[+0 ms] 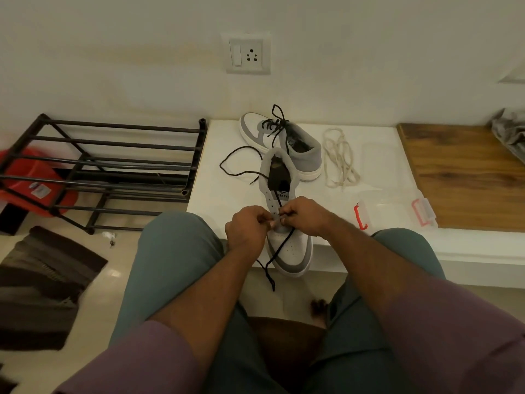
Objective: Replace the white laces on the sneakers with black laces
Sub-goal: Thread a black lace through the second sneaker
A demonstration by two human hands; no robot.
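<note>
**Black lace going into the near sneaker**

The near sneaker (pixel 287 223) lies on the white counter (pixel 377 166), its toe past the front edge toward the person. Over its lowest eyelets the left hand (pixel 246 231) and right hand (pixel 305 216) meet, the fingers (pixel 279 220) of both curled and pinching the black lace (pixel 279 251); one end hangs below the toe, the other loops left of the sneaker's collar. Behind its heel sits the second sneaker (pixel 284 140), already laced black. The white laces (pixel 339 160) lie heaped right of that, with a clear box (pixel 397 211) right of the near sneaker.
</note>
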